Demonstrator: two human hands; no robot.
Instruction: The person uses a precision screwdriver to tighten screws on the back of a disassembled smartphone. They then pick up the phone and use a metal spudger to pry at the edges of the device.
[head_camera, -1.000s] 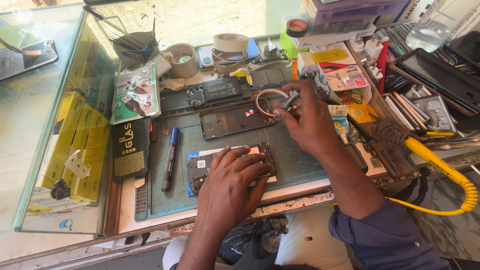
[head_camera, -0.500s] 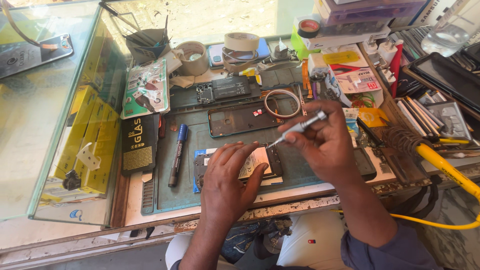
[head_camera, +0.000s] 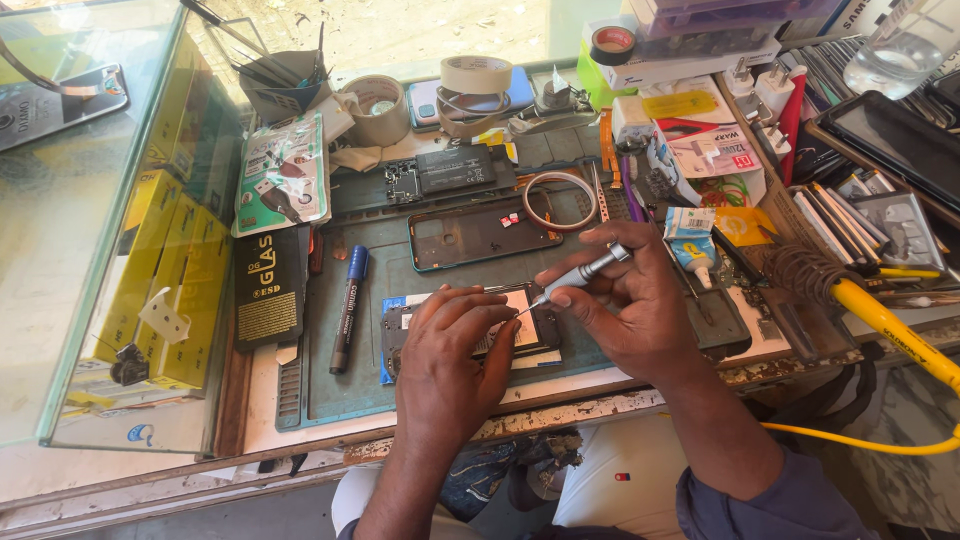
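Head view: left hand (head_camera: 450, 350) presses flat, fingers spread, on an opened phone (head_camera: 525, 330) lying on the green mat (head_camera: 340, 390) at the worktop's (head_camera: 262, 420) near edge. Right hand (head_camera: 625, 300) pinches a small screwdriver (head_camera: 578, 276), tip at the phone's upper edge. Risk, as I judge it: tip slipping off and gouging the board, or a loosened screw rolling into clutter. Worktop crowded: blue marker (head_camera: 349, 305), tape rolls (head_camera: 476, 74), glass case (head_camera: 90, 200) at left. Sunlit ground beyond.
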